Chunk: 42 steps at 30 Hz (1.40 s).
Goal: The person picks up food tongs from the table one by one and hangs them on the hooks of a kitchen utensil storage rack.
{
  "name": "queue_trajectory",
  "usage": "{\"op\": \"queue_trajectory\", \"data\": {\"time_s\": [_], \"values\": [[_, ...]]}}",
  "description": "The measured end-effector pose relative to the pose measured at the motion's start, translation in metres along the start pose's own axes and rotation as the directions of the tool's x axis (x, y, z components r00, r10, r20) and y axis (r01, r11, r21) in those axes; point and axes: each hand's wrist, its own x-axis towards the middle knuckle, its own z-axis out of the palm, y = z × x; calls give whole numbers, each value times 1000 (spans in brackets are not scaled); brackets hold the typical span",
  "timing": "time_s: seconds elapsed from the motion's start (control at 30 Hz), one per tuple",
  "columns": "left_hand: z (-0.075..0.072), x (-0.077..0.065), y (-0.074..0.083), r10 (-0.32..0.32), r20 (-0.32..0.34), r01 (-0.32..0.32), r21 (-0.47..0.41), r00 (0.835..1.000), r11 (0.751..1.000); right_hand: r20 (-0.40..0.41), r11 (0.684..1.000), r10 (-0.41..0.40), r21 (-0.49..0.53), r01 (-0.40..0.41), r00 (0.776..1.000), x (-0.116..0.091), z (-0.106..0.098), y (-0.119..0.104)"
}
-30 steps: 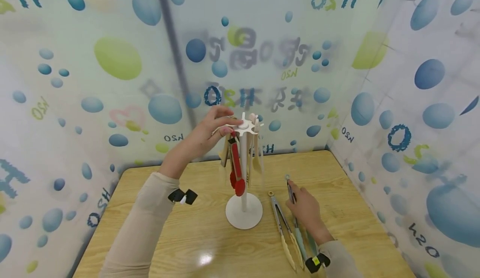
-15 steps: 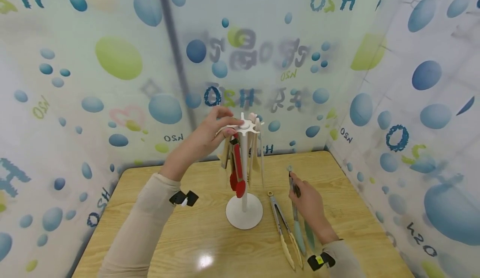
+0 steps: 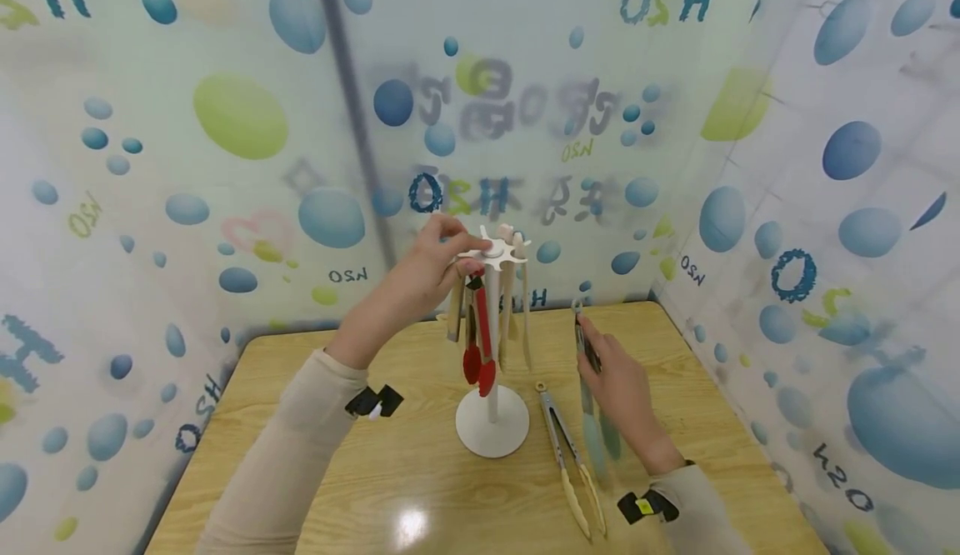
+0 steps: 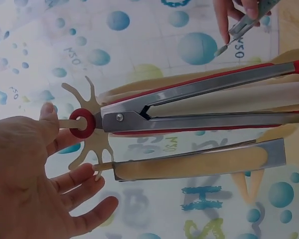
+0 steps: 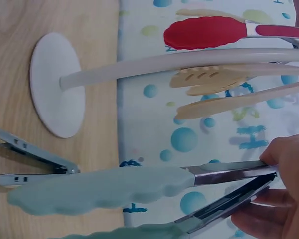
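A white rotating utensil rack (image 3: pixel 492 322) stands on the table, its top arms spread like a star. My left hand (image 3: pixel 423 272) pinches the rack's top, with thumb and index finger about one hook arm. From that hook hang red-tipped tongs (image 4: pixel 189 107) by their red ring. My right hand (image 3: pixel 618 384) grips pale green tongs (image 5: pixel 109 189) near their ring end, green tips hanging down and a little spread. In the right wrist view they are raised above the table, right of the rack. Cream-tipped tongs (image 3: pixel 570 459) lie on the table between rack and right hand.
Beige utensils (image 5: pixel 214 99), including a slotted one, hang from other hooks. A metal-edged utensil with a beige handle (image 4: pixel 199 160) hangs beside the red tongs. The rack's round white base (image 3: pixel 492 422) rests on the wooden table (image 3: pixel 375 472). Bubble-patterned curtains (image 3: pixel 247 122) enclose the table's back and sides.
My right hand has lifted the green tongs off the table and moved them up and away from me. The rack's top has turned slightly under my left hand, carrying the red tongs rightward.
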Motion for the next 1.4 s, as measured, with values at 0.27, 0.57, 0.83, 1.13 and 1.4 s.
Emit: {"op": "queue_trajectory", "data": {"time_s": [0.27, 0.57, 0.83, 1.13, 1.4], "values": [[-1, -1, 9, -18, 0, 18, 45, 1000, 999, -38, 997, -44, 60, 46, 998, 15, -15, -12], [-6, 4, 0, -10, 86, 14, -45, 996, 999, -95, 979, -100, 171, 115, 990, 30, -28, -20], [-9, 12, -20, 25, 176, 9, -187, 984, 982, -93, 966, -125, 214, 142, 988, 40, -41, -29], [-3, 13, -28, 50, 177, -2, -259, 983, 966, -95, 951, -181, 237, 199, 979, 48, -52, -43], [3, 14, -27, 71, 129, -34, -271, 989, 962, -94, 933, -219, 272, 237, 971, 59, -56, -52]]}}
